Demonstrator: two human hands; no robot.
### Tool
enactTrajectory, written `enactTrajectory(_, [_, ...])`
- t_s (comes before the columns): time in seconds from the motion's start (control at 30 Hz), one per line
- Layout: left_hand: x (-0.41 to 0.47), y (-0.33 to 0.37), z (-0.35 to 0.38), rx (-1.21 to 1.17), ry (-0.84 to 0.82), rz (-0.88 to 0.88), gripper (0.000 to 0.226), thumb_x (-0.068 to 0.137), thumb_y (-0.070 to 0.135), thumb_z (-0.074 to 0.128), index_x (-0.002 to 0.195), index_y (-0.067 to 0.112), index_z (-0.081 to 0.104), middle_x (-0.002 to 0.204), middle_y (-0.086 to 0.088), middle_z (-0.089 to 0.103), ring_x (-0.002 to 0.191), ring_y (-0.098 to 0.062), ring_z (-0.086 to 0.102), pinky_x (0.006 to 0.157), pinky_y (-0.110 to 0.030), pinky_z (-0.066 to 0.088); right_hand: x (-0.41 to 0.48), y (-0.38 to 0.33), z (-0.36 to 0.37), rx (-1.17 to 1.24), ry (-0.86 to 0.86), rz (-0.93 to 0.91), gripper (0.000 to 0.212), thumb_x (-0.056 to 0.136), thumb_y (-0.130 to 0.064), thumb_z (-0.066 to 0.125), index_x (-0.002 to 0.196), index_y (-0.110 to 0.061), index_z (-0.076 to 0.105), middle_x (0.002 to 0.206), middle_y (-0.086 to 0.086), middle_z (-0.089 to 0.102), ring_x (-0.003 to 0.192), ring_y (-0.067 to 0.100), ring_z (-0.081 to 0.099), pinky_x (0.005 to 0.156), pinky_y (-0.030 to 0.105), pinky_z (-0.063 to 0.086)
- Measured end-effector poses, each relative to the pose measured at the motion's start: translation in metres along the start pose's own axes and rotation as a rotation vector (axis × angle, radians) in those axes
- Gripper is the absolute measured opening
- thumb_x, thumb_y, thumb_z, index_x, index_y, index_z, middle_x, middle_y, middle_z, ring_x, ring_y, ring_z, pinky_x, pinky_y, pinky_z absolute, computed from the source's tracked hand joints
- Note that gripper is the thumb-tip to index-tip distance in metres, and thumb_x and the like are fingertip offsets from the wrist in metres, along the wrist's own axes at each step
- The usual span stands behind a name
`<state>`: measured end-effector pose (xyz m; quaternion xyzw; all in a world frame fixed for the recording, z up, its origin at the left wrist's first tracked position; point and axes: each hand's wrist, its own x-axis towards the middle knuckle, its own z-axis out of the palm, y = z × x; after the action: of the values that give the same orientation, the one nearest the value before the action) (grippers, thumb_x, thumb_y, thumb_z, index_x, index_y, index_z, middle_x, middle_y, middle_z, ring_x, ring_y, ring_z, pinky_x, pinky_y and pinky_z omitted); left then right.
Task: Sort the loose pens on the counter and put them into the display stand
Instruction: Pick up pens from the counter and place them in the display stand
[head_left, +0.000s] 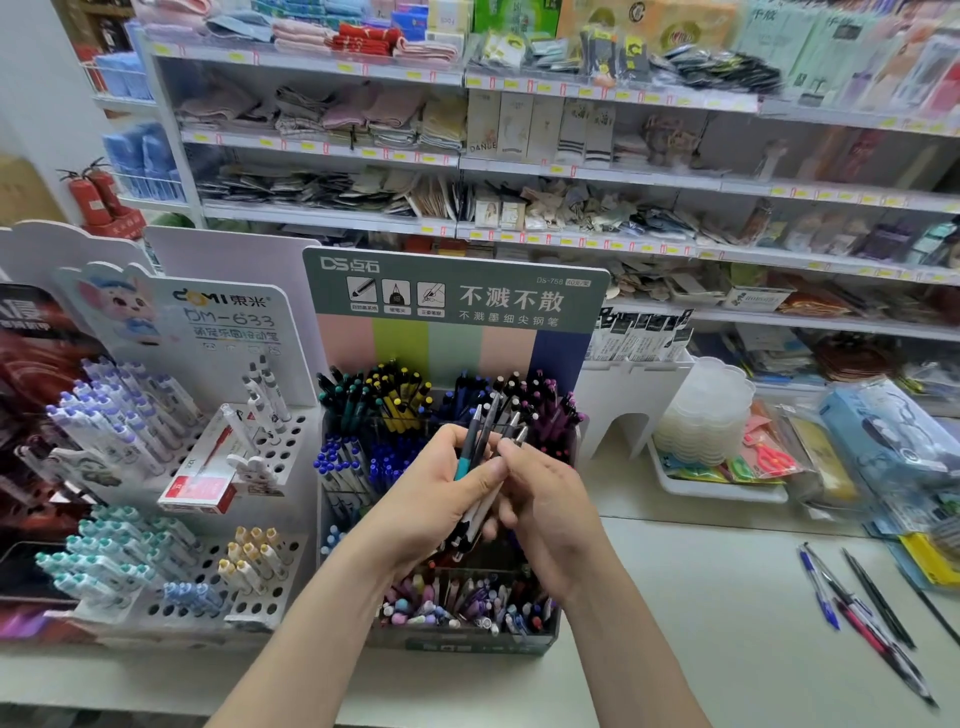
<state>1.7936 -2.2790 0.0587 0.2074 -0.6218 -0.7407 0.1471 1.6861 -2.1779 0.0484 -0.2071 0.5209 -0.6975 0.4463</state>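
Fingers (449, 439) of the left hand (434, 506) are curled round a small bundle of pens (480, 441), gripping it mid-barrel so that the tips fan out upward. Fingers (511, 452) of the right hand (553, 514) close in a pinch on one barrel at the right edge of the fan, apparently to single it out by kind. The bundle is held upright, directly over the display stand (457, 291), whose compartments lie just below and beyond the fingers; this posture would keep each sorted pen a short drop from its slot. The pens in the grip are mixed: one dark barrel with a teal grip section, several grey or black barrels with metallic conical tips, and pale barrels showing between the two palms. Their exact count cannot be told. The stand's compartments are already grouped by colour, with blue caps to the left of the fingers, purple to their right, and pastel ones beneath the wrists. Further loose pens (857, 608), blue, red and black, lie on the desk (675, 597) well to the right of the fingers, not yet gathered. Judged stage: sorting in hand, insertion pending.
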Motion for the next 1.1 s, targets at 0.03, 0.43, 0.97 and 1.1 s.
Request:
enactTrajectory(0.03, [0.0,0.0,0.001,0.025,0.018,0.009,0.025,0.109,0.022,0.057,0.128,0.009,0.046,0.086,-0.02,0.074,0.072,-0.033,0.07,0.066,-0.038,0.059,0.0,-0.003,0.0,0.014,0.016,0.025,0.027,0.106,-0.026,0.061,0.115,-0.008,0.079,0.087,0.018,0.067,0.053,0.016,0.041,0.049,0.031,0.042])
enactTrajectory(0.43, [0.017,-0.018,-0.014,0.356,0.394,0.007,0.022,0.115,0.034,0.039,0.105,0.019,0.051,0.095,-0.003,0.073,0.06,-0.015,0.055,0.062,-0.037,0.046,0.035,-0.044,-0.028,-1.033,0.301,-0.32,0.017,0.113,-0.039,0.038,0.108,-0.033,0.053,0.073,-0.002,0.065,0.08,0.032,0.068,0.073,0.051,0.056])
enactTrajectory(0.97, [0.044,-0.003,-0.004,0.304,0.322,0.02,0.018,0.107,0.013,0.053,0.111,0.024,0.067,0.053,0.015,0.042,0.044,-0.01,0.033,0.049,-0.031,0.032,0.086,-0.086,-0.012,-2.12,-0.095,-0.141,0.032,0.098,-0.008,0.063,0.127,-0.021,0.069,0.116,0.01,0.057,0.102,0.041,0.065,0.07,0.041,0.044])
enactTrajectory(1.1, [0.048,0.003,-0.004,0.27,0.33,0.028,0.023,0.107,0.01,0.052,0.107,0.028,0.067,0.061,0.004,0.045,0.049,-0.019,0.037,0.051,-0.035,0.038,0.091,-0.099,0.003,-2.09,-0.214,-0.05,0.028,0.094,-0.016,0.059,0.12,-0.015,0.067,0.117,0.012,0.056,0.094,0.037,0.062,0.077,0.042,0.054])
